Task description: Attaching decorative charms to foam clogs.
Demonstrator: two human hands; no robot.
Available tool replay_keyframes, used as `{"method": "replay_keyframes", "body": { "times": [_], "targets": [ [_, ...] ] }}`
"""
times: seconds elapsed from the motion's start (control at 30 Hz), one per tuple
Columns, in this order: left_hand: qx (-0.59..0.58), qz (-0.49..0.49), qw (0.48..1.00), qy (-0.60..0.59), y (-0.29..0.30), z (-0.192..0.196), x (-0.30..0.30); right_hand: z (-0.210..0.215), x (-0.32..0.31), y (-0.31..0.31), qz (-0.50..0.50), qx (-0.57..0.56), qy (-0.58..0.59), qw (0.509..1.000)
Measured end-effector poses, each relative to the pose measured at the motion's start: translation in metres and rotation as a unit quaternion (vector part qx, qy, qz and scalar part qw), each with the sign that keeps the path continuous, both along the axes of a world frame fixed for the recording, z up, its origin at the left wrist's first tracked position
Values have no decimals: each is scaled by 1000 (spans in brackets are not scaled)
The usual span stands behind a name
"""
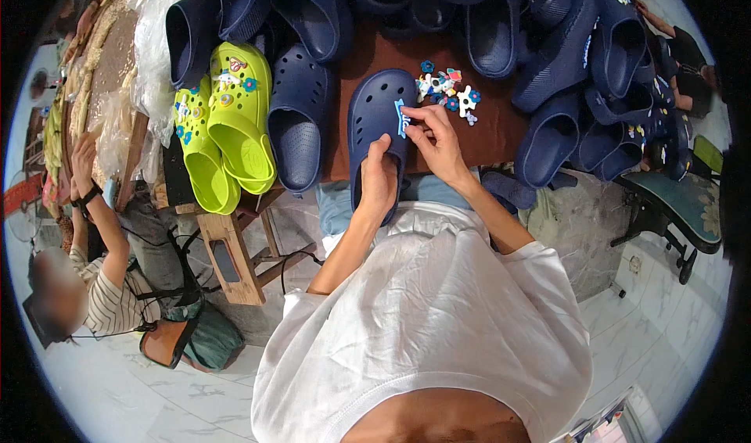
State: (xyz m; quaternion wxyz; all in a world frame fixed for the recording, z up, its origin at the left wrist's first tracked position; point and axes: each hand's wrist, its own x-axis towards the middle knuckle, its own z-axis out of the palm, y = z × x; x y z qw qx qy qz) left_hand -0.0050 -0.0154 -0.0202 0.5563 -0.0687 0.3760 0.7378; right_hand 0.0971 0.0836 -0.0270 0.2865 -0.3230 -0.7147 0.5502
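Note:
A navy blue clog [374,108] lies on the brown table [493,134] right in front of me, toe pointing away. My left hand [378,179] reaches into its opening and grips its heel end. My right hand [435,139] pinches a small blue and white charm [402,118] against the clog's upper right side. A small heap of colourful charms [447,89] lies on the table just beyond my right hand.
Many navy clogs [563,60] are piled across the back and right of the table. A lime-green pair with charms [223,126] and another navy clog [297,114] lie to the left. A person in a striped shirt [109,286] sits at lower left. A chair [673,200] stands right.

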Motion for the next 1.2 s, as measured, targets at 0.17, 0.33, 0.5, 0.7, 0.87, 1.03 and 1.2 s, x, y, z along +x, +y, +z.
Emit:
{"method": "replay_keyframes", "body": {
  "times": [0.17, 0.33, 0.5, 0.7, 0.87, 1.03, 1.2],
  "targets": [
    [-15, 14, 1000, 13, 2, 11, 3, -4, 14, 11, -65, -25, 6, 998],
    [-1, 25, 1000, -9, -5, 5, -3, -15, 65, 53, -207, 71, -72, 973],
    [-11, 26, 1000, -11, -5, 5, -4, -9, 86, 61, -202, 135, -185, 952],
    [-36, 42, 998, -6, -1, 10, 2, -4, 72, 67, -145, 194, -209, 947],
    [-54, 35, 998, 8, -4, 9, 3, -3, 63, 74, -70, 311, -268, 909],
    [-50, 29, 998, -5, -8, 4, 1, 9, 66, 84, 10, 315, -287, 905],
    [-46, 29, 998, -22, -6, 16, 1, 5, 65, 90, 33, 333, -308, 891]
  ]
}}
